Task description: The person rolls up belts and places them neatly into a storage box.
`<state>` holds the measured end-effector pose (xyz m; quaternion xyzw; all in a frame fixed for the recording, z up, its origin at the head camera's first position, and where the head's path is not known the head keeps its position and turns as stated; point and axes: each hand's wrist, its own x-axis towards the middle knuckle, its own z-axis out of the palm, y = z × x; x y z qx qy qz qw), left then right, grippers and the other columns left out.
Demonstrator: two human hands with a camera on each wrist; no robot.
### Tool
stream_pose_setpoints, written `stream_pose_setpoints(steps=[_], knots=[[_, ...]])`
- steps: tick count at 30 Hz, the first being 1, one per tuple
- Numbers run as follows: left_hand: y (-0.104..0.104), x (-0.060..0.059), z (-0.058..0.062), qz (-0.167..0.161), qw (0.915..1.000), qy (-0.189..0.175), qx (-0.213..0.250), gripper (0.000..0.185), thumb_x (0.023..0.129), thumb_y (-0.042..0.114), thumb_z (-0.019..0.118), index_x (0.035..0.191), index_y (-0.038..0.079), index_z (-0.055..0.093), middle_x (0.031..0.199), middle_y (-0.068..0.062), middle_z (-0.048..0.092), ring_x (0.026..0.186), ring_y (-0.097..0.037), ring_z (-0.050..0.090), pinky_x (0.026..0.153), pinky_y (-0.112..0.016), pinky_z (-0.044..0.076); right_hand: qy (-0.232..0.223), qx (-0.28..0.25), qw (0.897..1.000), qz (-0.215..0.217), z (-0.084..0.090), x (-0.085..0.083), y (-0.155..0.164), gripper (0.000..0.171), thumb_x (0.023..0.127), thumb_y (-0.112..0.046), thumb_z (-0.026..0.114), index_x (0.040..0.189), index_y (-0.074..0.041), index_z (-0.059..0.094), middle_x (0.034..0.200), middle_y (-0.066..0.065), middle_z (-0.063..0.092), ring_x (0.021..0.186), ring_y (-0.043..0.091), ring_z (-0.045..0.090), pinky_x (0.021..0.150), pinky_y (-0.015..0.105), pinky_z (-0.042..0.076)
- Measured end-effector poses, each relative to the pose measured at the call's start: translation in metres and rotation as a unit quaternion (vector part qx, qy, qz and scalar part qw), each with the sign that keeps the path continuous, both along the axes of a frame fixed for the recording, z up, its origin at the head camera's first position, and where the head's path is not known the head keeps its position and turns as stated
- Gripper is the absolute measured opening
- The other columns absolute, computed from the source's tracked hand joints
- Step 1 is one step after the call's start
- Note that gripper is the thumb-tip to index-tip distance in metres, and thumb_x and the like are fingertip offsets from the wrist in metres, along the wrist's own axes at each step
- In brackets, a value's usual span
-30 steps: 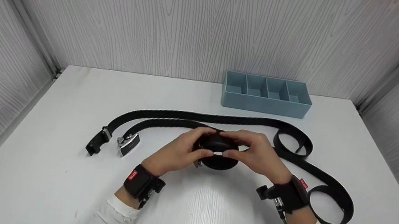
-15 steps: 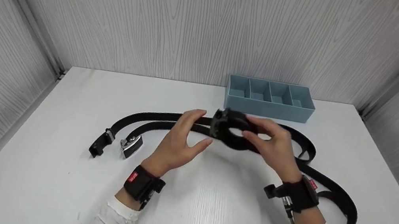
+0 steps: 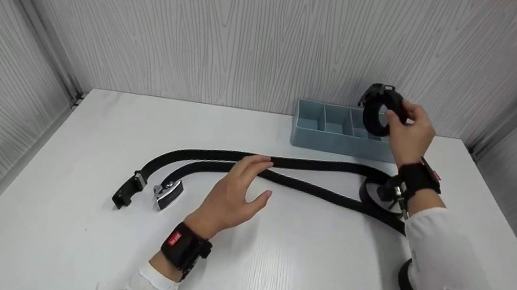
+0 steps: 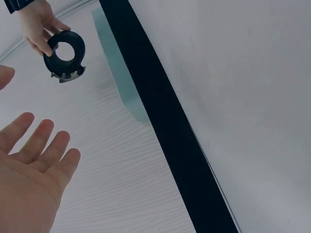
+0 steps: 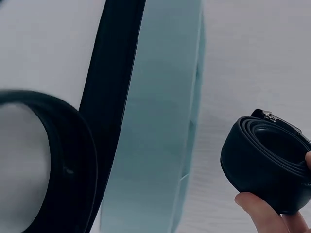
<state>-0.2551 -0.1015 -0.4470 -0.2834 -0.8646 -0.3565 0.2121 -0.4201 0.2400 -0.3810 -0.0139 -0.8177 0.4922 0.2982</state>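
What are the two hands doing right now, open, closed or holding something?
Left hand: open, fingers straight, fingertips at a flat black belt strap.
Right hand: grips a rolled-up black belt coil above the blue divided tray.

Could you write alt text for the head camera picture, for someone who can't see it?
A person's right hand holds a rolled-up black belt in the air above a blue divided tray at the back of a white table. The left hand, fingers open, rests by two unrolled black belts lying across the table.
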Motion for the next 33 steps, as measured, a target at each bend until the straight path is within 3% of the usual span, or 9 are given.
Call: stream_pose_setpoints(steps=[6,10,15,18,21,28,31,33], knots=[[-0.005,0.008,-0.003,0.006,0.9999,0.006,-0.009,0.052,0.097,0.014,0.071,0.144,0.001,0.053,0.148,-0.011,0.049,0.137,-0.022,0.052,0.106,-0.034,0.049,-0.070,0.068,0.995,-0.009,-0.008,-0.024,-0.011,0.039,0.100,-0.019,0.069,0.135,-0.002,0.066,0.132,0.020,0.065,0.125,0.031,0.059,0.103,0.040,0.046],[-0.005,0.013,-0.003,0.009,0.9999,0.006,-0.012,0.050,0.098,0.013,0.071,0.143,0.002,0.054,0.149,-0.011,0.049,0.138,-0.021,0.051,0.107,-0.034,0.048,-0.112,0.137,0.984,-0.025,-0.016,-0.029,-0.020,0.041,0.101,-0.022,0.066,0.137,-0.002,0.064,0.131,0.025,0.062,0.123,0.040,0.058,0.102,0.054,0.046],[-0.003,0.016,-0.003,0.007,0.9998,0.006,-0.019,0.048,0.097,0.013,0.071,0.142,0.002,0.056,0.149,-0.011,0.049,0.139,-0.023,0.050,0.107,-0.035,0.048,-0.108,0.240,0.964,-0.029,-0.029,-0.030,-0.024,0.043,0.103,-0.022,0.064,0.136,0.005,0.062,0.129,0.032,0.059,0.115,0.052,0.060,0.098,0.061,0.049],[-0.002,0.017,-0.004,0.005,0.9997,0.004,-0.023,0.047,0.097,0.012,0.071,0.141,0.002,0.057,0.150,-0.011,0.049,0.139,-0.023,0.050,0.107,-0.035,0.049,-0.125,0.267,0.955,-0.028,-0.038,-0.028,-0.023,0.044,0.104,-0.022,0.063,0.136,0.008,0.059,0.129,0.034,0.057,0.114,0.055,0.060,0.097,0.062,0.049],[0.000,0.016,-0.004,0.005,0.9996,0.002,-0.028,0.046,0.098,0.012,0.071,0.140,0.002,0.057,0.150,-0.011,0.049,0.140,-0.024,0.049,0.108,-0.035,0.048,-0.152,0.261,0.953,-0.018,-0.042,-0.026,-0.019,0.048,0.105,-0.023,0.061,0.139,0.009,0.054,0.134,0.035,0.055,0.120,0.054,0.057,0.101,0.061,0.048],[0.000,0.011,-0.004,0.010,0.9990,0.006,-0.043,0.041,0.098,0.012,0.070,0.137,0.003,0.060,0.148,-0.012,0.050,0.139,-0.025,0.049,0.107,-0.036,0.048,-0.193,0.260,0.944,0.064,-0.021,-0.010,-0.003,0.061,0.101,-0.027,0.063,0.150,0.005,0.047,0.149,0.036,0.041,0.132,0.053,0.048,0.108,0.063,0.041],[-0.002,0.005,-0.002,0.016,0.9983,0.017,-0.054,0.038,0.096,0.010,0.071,0.133,0.003,0.063,0.146,-0.013,0.052,0.138,-0.027,0.051,0.106,-0.037,0.050,-0.186,0.295,0.932,0.101,-0.001,0.008,0.010,0.057,0.100,-0.028,0.065,0.145,0.005,0.055,0.144,0.034,0.048,0.127,0.051,0.053,0.104,0.063,0.044],[-0.006,0.002,0.000,0.026,0.9974,0.025,-0.062,0.035,0.096,0.008,0.072,0.130,0.003,0.065,0.145,-0.014,0.054,0.136,-0.028,0.052,0.106,-0.038,0.050,-0.188,0.324,0.917,0.139,0.011,0.023,0.019,0.051,0.099,-0.026,0.067,0.140,0.005,0.060,0.137,0.032,0.056,0.121,0.049,0.057,0.099,0.063,0.046]])
